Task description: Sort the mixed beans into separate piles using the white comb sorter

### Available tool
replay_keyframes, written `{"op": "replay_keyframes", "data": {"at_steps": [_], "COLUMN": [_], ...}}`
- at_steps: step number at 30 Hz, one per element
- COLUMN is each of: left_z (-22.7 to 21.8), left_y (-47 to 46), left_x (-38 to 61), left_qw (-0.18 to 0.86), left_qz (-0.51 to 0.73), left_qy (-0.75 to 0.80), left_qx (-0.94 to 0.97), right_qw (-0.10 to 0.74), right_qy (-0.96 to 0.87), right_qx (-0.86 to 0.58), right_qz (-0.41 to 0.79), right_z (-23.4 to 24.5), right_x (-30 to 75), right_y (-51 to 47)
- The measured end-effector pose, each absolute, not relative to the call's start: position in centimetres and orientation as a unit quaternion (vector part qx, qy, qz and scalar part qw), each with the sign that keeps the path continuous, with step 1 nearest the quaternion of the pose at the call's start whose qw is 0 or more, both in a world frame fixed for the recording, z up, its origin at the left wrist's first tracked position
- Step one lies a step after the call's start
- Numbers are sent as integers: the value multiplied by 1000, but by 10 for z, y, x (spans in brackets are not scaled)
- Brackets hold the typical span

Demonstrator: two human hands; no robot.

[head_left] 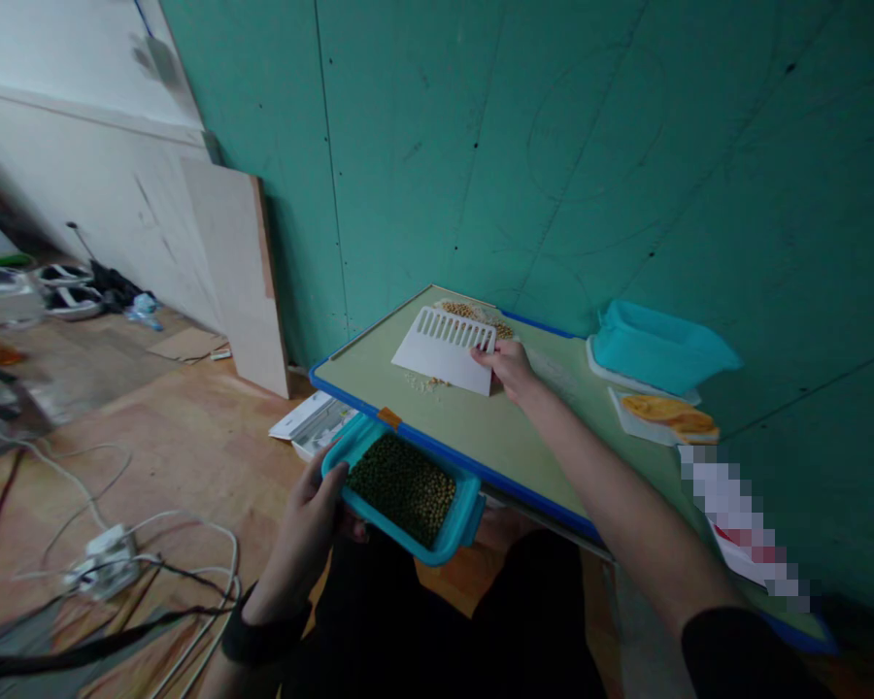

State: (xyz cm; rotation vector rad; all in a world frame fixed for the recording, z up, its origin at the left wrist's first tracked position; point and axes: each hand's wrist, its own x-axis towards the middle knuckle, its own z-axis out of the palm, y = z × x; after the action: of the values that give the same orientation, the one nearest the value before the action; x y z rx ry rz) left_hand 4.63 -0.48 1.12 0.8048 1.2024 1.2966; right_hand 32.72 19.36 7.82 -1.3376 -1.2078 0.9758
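Note:
My left hand [327, 495] grips the left end of a teal plastic container [448, 553], just below the table's front edge. Dark green beans [386, 476] fill most of it, with yellowish beans [431, 495] at its right end. Over the tabletop, my right hand [508, 369] is closed on the right side of a white slotted scraper [437, 357]. Behind the scraper lies a heap of tan beans [460, 310], partly hidden by it. Small pale grains [423, 384] are scattered along the scraper's near edge.
A pale green table [481, 447] with a blue rim stands against the green wall [437, 146]. On its right are a teal bin [659, 345] and a picture card [670, 417]. An open white box [313, 427] sits below the table's left edge. Cables and a power strip [109, 563] lie on the floor.

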Motion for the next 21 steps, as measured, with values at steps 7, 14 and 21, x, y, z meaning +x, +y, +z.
{"op": "replay_keyframes", "data": {"at_steps": [7, 14, 21], "left_z": [12, 20, 23], "left_y": [-6, -8, -9], "left_x": [47, 49, 49], "left_qw": [563, 570, 571], "left_qz": [555, 548, 549], "left_qy": [516, 517, 517], "left_qx": [329, 328, 325], "right_qw": [516, 511, 496], "right_qy": [-481, -474, -489], "right_qx": [-545, -536, -529], "right_qz": [453, 476, 484], "right_z": [76, 78, 79], "right_x": [320, 314, 312], "right_y": [186, 178, 175]}}
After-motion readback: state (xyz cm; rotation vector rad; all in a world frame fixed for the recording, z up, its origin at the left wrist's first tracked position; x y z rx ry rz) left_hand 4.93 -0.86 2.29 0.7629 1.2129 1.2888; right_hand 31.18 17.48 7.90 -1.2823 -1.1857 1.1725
